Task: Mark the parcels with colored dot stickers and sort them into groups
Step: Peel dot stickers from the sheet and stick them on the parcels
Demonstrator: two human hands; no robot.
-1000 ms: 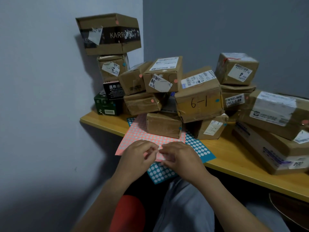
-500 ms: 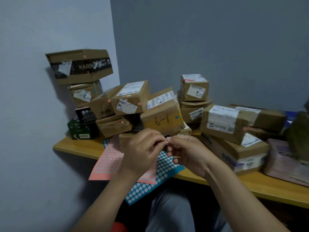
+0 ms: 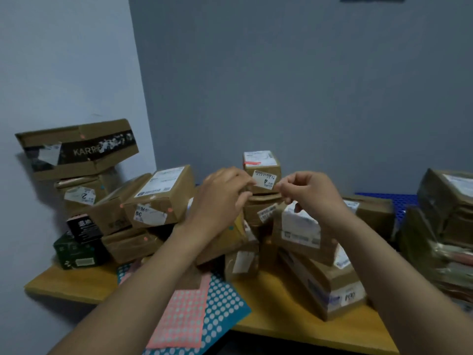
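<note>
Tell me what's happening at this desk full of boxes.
A person's hands are both at the small box topping the middle stack: left hand at its side, right hand pinched by its label; any sticker is too small to see. The pink sheet and teal sheet of dots lie at the front of the desk.

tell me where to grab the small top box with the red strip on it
Probably by its left and right side faces, coming from the front: the small box sits upright on top of the middle stack, nothing on it. Lift straight up so the boxes under it stay put.
</note>
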